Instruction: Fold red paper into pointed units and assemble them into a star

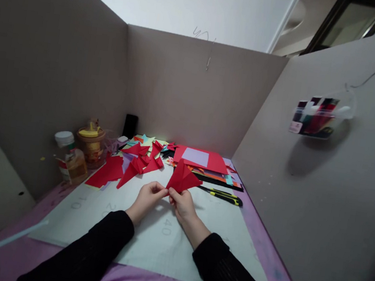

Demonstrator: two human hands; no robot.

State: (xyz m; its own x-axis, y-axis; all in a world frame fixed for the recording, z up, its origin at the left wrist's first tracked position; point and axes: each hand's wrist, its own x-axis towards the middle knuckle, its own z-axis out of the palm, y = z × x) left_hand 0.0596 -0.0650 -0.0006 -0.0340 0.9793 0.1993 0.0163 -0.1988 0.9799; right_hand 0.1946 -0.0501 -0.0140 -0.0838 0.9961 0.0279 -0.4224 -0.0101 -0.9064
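Observation:
A folded red paper piece (182, 177) with pointed corners is held up over the white sheet (144, 250). My left hand (149, 199) pinches its lower left corner. Close beside it, my right hand (183, 206) grips the lower edge between thumb and fingers. Several folded red paper pieces (132, 169) lie behind and left of my hands. Flat red paper (108, 172) is at the left edge of the sheet. A yellow and black cutter (225, 196) rests to the right of the held piece.
At the left stand a bottle (74, 164) with a white cap and an orange-brown container (93, 148). Stacked coloured paper (217, 162) lies at the back right. Grey panels (197, 91) enclose three sides; a clear holder (316, 116) hangs on the right one.

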